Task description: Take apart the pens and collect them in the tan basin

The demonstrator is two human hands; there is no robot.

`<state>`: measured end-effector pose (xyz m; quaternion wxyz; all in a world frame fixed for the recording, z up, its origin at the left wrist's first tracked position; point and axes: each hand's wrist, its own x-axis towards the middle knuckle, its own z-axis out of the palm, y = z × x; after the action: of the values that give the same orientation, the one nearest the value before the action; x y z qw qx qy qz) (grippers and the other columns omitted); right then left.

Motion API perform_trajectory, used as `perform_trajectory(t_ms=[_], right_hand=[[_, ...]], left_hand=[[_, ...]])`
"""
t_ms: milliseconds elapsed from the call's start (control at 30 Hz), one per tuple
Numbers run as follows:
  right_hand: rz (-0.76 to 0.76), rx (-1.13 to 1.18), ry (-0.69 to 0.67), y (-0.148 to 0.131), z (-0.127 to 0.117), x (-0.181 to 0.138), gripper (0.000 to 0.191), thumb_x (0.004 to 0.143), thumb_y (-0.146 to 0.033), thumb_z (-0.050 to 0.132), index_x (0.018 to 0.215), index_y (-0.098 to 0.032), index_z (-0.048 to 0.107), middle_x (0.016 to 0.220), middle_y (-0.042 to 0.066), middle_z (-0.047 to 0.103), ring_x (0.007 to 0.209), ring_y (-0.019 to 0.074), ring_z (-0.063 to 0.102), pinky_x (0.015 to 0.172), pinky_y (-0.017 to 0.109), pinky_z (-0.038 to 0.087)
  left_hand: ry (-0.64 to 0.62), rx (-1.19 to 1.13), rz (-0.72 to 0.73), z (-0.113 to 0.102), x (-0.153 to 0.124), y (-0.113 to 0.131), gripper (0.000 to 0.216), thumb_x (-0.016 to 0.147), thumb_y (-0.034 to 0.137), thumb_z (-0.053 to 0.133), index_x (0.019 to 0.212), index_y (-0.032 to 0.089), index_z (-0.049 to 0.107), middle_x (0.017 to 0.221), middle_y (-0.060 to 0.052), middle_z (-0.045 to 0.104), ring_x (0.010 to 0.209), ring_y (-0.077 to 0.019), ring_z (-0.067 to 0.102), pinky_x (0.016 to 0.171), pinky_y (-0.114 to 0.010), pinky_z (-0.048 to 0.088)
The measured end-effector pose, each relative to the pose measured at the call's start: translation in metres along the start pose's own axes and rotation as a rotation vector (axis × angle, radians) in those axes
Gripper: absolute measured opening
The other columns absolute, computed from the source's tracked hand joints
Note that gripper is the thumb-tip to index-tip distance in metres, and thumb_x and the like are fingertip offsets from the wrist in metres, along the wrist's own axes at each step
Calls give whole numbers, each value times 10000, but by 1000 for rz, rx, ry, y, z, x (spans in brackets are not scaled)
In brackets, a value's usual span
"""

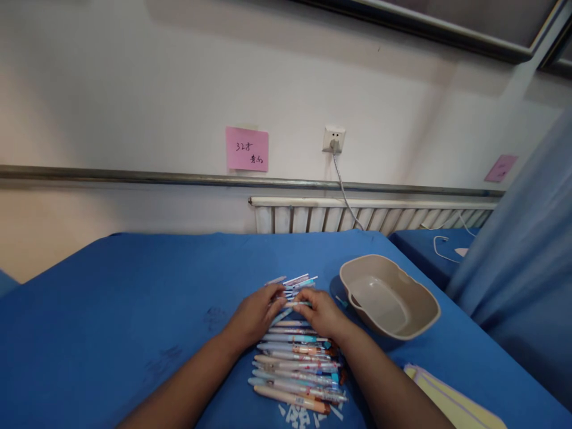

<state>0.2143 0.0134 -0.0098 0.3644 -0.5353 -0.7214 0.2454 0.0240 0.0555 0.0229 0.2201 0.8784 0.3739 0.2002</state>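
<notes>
My left hand (255,313) and my right hand (325,314) meet above a row of pens, fingers bent inward. A slim pen (295,304) runs between the fingertips, with both hands closed on it. Just under my left fingers a light blue pen (282,315) lies slanted. Toward me, several pale, patterned pens (295,364) lie side by side, tips to the left; the nearest pen (290,398) is peach with an orange end. Beyond my fingers is a loose bunch of thin white and pastel sticks (301,281), partly hidden.
A beige basin (388,295) stands on the blue-covered table (134,310), right of my hands. Small white pieces (300,416) lie at the near end of the pens. A yellow pouch-like item (451,398) is at lower right, near a blue curtain (522,256). A radiator (308,217) lines the wall.
</notes>
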Motion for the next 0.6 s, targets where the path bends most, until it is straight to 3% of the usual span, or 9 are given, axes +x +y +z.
perform_trajectory(t_ms=[100,200,267,367,433,600], right_hand=[[18,-7,-14,2,1,0,53,806,-217,559,811,-193,606,772,-17,636,725,124,557,668,206,397],[31,-1,2,3,2,0,28,791,-203,571,792,-192,597,755,-22,627,720,122,555,659,203,392],[31,4,13,3,2,0,18,783,-195,576,788,-191,593,758,-22,625,729,122,556,667,203,392],[43,14,6,3,1,0,11,778,-190,581,783,-189,590,761,-23,627,731,120,558,670,201,396],[56,14,5,3,1,0,19,782,-203,580,788,-191,594,767,-20,631,733,123,560,668,204,400],[77,0,51,10,-3,1,48,779,-209,584,819,-194,605,791,-14,636,757,133,569,698,224,411]], left_hand=[[12,-1,80,0,0,-3,322,861,346,477,1153,212,493,1105,-67,604,993,-200,555,859,-290,416],[-70,3,9,0,0,-4,266,917,329,349,1060,224,548,943,-39,659,859,-183,607,777,-277,444],[-58,5,-18,0,0,-4,289,918,351,349,1108,228,529,972,-40,656,867,-183,609,777,-277,446],[-8,11,79,0,-1,-3,358,861,368,474,1186,219,486,1115,-62,606,993,-196,561,859,-288,420],[-22,23,111,-1,0,-3,311,871,351,456,1145,217,516,1094,-57,616,982,-190,564,852,-278,418],[-85,95,-92,-4,2,-7,298,929,331,302,1059,236,553,832,-9,686,773,-172,634,689,-238,430]])
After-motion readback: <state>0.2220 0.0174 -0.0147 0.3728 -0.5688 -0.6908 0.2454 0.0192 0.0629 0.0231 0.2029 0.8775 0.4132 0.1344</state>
